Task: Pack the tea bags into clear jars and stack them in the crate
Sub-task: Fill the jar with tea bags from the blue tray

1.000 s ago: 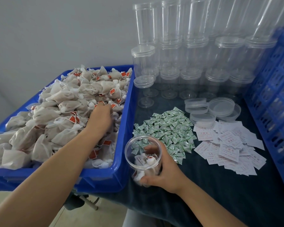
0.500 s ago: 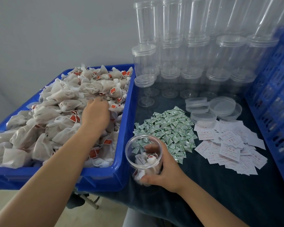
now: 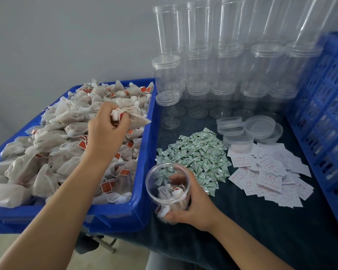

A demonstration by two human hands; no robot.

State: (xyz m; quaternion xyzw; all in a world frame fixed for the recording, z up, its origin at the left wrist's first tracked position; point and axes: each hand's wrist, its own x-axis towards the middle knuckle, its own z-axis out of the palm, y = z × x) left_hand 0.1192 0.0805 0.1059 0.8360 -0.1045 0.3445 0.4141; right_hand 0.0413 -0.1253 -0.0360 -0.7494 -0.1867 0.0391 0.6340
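Left hand (image 3: 107, 129) pinches a tea bag (image 3: 133, 115) above the blue bin (image 3: 142, 209), ready to carry over | right hand (image 3: 191, 207) grips the open jar (image 3: 167, 190) beside it, steadying it for filling | crate (image 3: 320, 121) waits far right.

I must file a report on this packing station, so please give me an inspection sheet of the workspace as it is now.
Surface: dark cloth covers the table.
Job's things: blue tray heaped with tea bags; open jar, partly filled; blue crate at right.
Clutter: green packets, paper slips, loose lids, stacked empty jars.
Hands: left hand grips a tea bag above the tray; right hand holds the open jar.
Cables: nothing seen.
Surroundings: plain grey wall; pale floor.
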